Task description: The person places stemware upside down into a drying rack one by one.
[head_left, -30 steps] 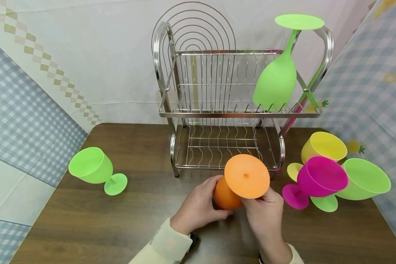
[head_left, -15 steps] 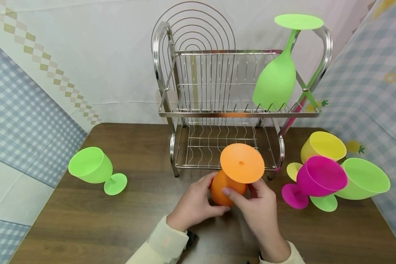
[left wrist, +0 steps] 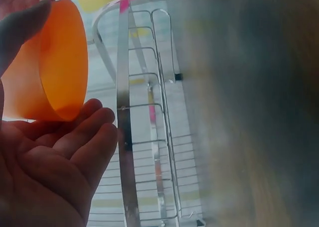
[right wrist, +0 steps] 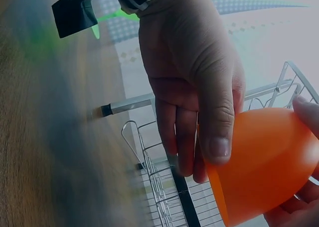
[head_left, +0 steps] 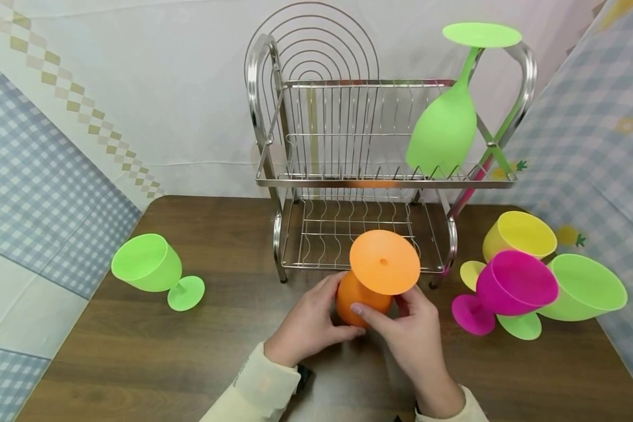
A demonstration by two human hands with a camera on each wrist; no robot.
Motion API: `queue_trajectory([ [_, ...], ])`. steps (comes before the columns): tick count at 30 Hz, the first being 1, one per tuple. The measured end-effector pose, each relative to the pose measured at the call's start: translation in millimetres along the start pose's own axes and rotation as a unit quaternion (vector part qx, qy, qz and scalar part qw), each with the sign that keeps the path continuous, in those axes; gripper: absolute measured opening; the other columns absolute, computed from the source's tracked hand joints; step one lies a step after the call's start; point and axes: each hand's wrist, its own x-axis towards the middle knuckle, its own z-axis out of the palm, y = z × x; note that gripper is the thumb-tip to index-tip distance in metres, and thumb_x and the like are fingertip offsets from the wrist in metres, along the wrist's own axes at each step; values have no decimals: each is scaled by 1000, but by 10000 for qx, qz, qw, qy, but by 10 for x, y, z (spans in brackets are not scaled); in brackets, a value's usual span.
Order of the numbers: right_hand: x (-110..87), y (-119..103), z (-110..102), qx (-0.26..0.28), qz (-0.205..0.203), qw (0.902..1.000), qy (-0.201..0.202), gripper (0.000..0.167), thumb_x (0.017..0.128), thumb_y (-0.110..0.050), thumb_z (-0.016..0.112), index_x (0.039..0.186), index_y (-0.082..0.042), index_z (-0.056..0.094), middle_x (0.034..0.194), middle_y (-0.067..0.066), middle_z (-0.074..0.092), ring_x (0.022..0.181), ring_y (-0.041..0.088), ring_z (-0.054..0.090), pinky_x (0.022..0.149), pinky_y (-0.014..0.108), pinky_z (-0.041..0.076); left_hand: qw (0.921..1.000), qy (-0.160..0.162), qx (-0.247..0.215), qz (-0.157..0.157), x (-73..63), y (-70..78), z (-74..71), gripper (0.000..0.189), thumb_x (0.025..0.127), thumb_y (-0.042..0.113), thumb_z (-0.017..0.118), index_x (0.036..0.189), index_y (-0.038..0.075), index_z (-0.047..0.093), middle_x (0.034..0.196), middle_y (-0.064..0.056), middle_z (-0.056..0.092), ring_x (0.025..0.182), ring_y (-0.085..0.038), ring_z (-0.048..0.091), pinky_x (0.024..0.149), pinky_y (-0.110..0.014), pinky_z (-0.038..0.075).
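An orange goblet (head_left: 385, 261) is held upside down over the table, just in front of the wire dish rack (head_left: 343, 183), its round foot facing up. My left hand (head_left: 310, 322) grips the bowl from the left, thumb on the near side. From the right, my right hand (head_left: 414, 334) holds the same bowl with the thumb across its front and the fingers behind. In the right wrist view the thumb (right wrist: 218, 137) presses close to the rim of the bowl (right wrist: 269, 162). The left wrist view shows the bowl's open mouth (left wrist: 65, 62) above the left fingers (left wrist: 84, 142).
An upside-down green goblet (head_left: 443, 129) leans in the rack's upper tier at the right. Another green goblet (head_left: 150, 264) lies tilted on the table (head_left: 137, 357) at the left. Yellow (head_left: 519, 234), magenta (head_left: 517, 284) and green (head_left: 585, 287) goblets lie close together at the right.
The orange goblet has moved slightly away from me and to the left. My right hand has shifted its hold, its thumb now lying across the bowl's front. The last half second shows little movement.
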Motion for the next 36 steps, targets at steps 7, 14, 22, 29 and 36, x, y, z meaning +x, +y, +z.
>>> queue_trajectory([
  [7, 11, 7, -17, 223, -144, 9996, 124, 59, 68, 7, 89, 122, -5, 69, 122, 6, 68, 112, 14, 64, 98, 20, 49, 9998, -119, 93, -87, -3, -11, -64, 100, 72, 41, 91, 153, 13, 38, 152, -3, 46, 132, -20, 51, 109, -42, 45],
  [14, 27, 18, -40, 159, -229, 9995, 175, 61, 68, 7, 89, 124, -6, 69, 124, 8, 68, 113, 13, 64, 98, 20, 49, 9993, 323, 65, -155, -18, -35, -187, 106, 69, 44, 91, 154, 12, 37, 156, -4, 42, 141, -23, 42, 113, -45, 39],
  [22, 37, 16, -34, 291, -169, 9992, 219, 61, 66, 10, 89, 122, -4, 70, 122, 9, 68, 110, 13, 65, 98, 21, 50, 9717, 2228, 184, 762, 25, -204, -393, 79, 78, 16, 88, 145, 2, 47, 145, -10, 55, 130, -25, 55, 109, -32, 44],
  [29, 32, 1, -26, 309, -33, 9993, 184, 61, 66, 9, 89, 122, -4, 70, 121, 9, 68, 111, 14, 65, 98, 21, 50, 9306, 3562, -186, 818, 45, -406, -527, 56, 83, -5, 78, 134, -4, 56, 134, -16, 62, 124, -30, 61, 104, -27, 46],
  [36, 23, -10, -21, 340, 54, 9993, 131, 60, 67, 7, 89, 123, -5, 69, 121, 4, 68, 111, 14, 65, 99, 21, 49, 9200, 3908, -174, -238, 38, -580, -573, 42, 87, 1, 76, 127, -4, 63, 125, -14, 68, 117, -28, 65, 99, -28, 51],
])
